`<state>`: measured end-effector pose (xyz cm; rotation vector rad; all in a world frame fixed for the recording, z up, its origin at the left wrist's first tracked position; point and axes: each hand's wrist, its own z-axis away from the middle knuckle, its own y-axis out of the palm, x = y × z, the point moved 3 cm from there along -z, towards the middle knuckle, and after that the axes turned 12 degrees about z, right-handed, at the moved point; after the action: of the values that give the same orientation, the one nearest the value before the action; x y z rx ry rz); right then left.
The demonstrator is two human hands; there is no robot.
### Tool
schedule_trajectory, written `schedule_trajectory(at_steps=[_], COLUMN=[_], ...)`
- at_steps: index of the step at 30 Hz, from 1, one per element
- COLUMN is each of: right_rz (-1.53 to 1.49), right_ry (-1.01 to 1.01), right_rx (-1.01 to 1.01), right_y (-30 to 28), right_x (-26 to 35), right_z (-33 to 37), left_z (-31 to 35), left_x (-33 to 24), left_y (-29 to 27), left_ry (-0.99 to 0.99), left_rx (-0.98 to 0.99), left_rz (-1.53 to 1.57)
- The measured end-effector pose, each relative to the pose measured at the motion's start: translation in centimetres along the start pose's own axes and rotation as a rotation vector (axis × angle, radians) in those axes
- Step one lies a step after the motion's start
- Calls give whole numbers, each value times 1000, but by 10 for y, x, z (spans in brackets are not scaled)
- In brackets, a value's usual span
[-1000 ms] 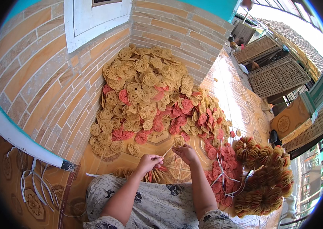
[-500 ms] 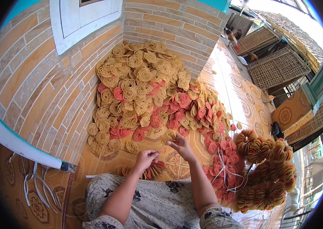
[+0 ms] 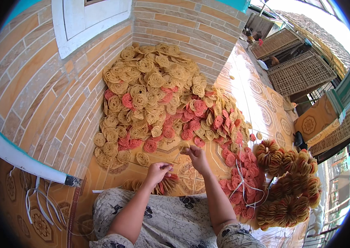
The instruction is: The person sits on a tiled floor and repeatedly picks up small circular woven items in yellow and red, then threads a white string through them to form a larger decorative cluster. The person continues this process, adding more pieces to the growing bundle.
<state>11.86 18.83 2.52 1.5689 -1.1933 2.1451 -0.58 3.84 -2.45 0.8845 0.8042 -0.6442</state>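
You're likely stringing: right hand (image 3: 198,161) is pinching a tan, round, lacy disc (image 3: 183,146); left hand (image 3: 157,173) is pressing fingertips together, contents unclear. Next: alignment.

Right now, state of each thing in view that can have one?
Left hand: pinched shut; whether holding anything unclear
Right hand: closed on tan disc
Tan disc: held at its edge
Mixed pile: loose, heaped
Right-side red discs: white strips across them
Disc bundles: packed on edge
Far-left straps: loose
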Motion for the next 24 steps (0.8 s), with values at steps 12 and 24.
schedule_trajectory(at_steps=[12, 24], right_rz=[1026, -165], right_ry=[207, 333], right_rx=[-481, -179], right_y=[-47, -31], right_x=[-70, -48], right_z=[-86, 12], left_z=[-5, 3], left_x=[3, -3], left_y=[-4, 5], left_ry=[75, 64], left_rx=[22, 83], left_rz=[-46, -196])
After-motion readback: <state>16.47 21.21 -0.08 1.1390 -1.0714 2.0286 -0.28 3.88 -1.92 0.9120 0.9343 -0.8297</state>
